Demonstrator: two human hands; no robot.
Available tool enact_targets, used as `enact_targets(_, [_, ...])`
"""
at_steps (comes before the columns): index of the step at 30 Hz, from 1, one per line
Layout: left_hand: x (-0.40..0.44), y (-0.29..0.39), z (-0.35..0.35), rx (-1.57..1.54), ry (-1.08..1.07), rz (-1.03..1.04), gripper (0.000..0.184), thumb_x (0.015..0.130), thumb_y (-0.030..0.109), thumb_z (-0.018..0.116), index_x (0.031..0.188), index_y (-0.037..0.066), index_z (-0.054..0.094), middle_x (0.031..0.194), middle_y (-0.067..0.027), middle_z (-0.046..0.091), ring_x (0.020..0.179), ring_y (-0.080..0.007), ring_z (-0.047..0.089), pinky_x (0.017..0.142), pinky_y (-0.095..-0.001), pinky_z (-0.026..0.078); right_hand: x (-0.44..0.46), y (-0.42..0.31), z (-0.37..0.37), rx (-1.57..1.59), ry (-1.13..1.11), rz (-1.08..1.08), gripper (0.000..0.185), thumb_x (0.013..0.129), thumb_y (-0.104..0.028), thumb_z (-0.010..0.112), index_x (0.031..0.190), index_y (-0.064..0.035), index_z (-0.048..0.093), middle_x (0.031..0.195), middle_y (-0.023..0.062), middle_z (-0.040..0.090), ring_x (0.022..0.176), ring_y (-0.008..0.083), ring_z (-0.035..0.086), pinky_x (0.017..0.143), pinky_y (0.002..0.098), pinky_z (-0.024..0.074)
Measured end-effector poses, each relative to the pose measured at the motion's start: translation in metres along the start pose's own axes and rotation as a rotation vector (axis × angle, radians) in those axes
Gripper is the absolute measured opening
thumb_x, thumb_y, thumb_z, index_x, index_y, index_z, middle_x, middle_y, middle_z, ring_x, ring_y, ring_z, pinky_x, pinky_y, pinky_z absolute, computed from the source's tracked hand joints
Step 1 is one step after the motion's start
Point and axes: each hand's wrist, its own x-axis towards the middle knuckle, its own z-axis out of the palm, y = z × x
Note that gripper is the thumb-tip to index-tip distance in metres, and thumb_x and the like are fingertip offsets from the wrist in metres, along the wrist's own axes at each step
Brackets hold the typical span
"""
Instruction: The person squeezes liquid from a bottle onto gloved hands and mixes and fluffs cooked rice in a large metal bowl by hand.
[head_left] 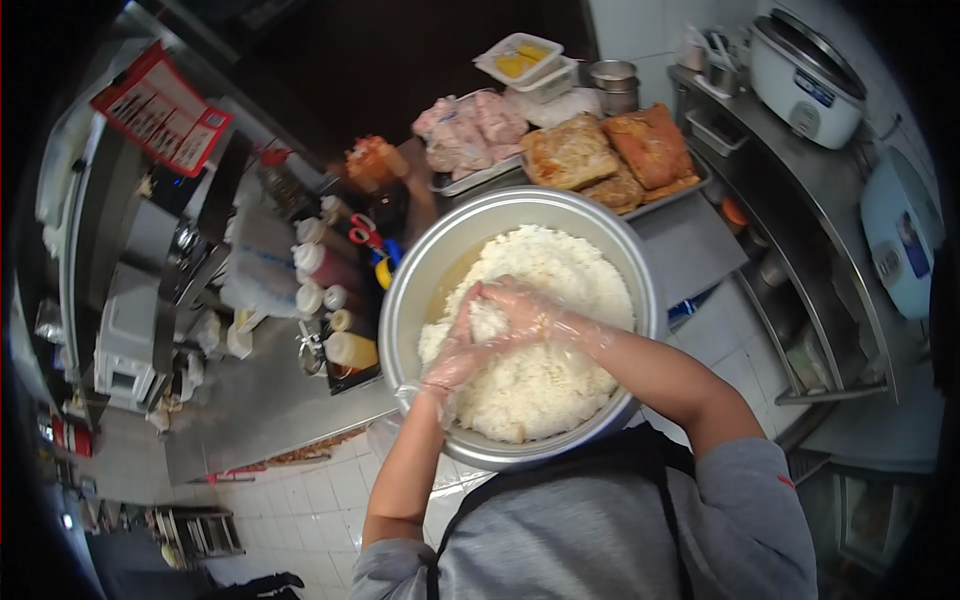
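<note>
A big round metal pot (395, 300) holds a heap of cooked white rice (560, 270). Over the rice, my left hand (457, 355) and my right hand (520, 312) are cupped together, both in clear plastic gloves. Between the palms sits a clump of rice (488, 320), with the fingers of both hands curled around it. My right fingertips meet the left ones at the top of the clump. Part of the pot's inner wall shows bare on the left side.
Behind the pot are a tray of browned slabs (570, 150), a tray of pale raw meat (470, 135) and a tub of yellow pieces (520, 60). Sauce bottles (325, 265) and red scissors (365, 232) stand left. A rice cooker (808, 85) is on the right shelf.
</note>
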Motion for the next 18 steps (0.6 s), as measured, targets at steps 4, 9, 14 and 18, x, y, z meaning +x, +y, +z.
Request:
enact_targets(4, [0.02,-0.001,0.011,-0.2,0.085,-0.012,0.059,0.086,0.011,0.066,0.139,0.007,0.039,0.133,-0.0123,0.051,0.124,-0.0216,0.046,0.106,-0.0327,0.034,0.011,0.017,0.01,0.42,0.162,-0.005,0.059,0.062,-0.02,0.078,0.118,-0.011,0.061,0.11,0.0143,0.065,0.103,0.0256,0.061,0.089,0.0368,0.0493])
enact_targets(9, [0.033,-0.005,0.019,-0.136,0.359,0.056,0.033,0.092,0.019,0.06,0.12,0.002,0.057,0.111,-0.0116,0.064,0.103,-0.0201,0.058,0.092,-0.0344,0.044,0.008,0.007,-0.016,0.63,0.18,0.131,0.053,0.063,-0.015,0.079,0.113,-0.0031,0.063,0.097,0.0093,0.069,0.085,0.0152,0.063,0.079,0.0295,0.0511])
enact_targets(14, [0.05,-0.001,0.002,0.059,0.521,-0.027,0.037,0.094,0.03,0.057,0.11,-0.003,0.06,0.103,-0.0176,0.067,0.095,-0.0308,0.062,0.086,-0.04,0.045,0.004,-0.001,-0.035,0.915,0.293,0.205,0.043,0.07,-0.009,0.08,0.108,0.0025,0.063,0.098,0.0096,0.068,0.087,0.0128,0.063,0.076,0.0274,0.0526])
enact_targets(18, [0.069,0.005,-0.004,0.122,0.514,-0.024,0.047,0.094,0.041,0.054,0.108,-0.003,0.062,0.101,-0.0197,0.067,0.094,-0.0348,0.062,0.086,-0.0416,0.045,0.003,-0.018,-0.056,1.187,0.519,0.135,0.038,0.077,-0.014,0.079,0.105,0.0066,0.061,0.097,0.0098,0.068,0.087,0.0131,0.063,0.074,0.0257,0.052])
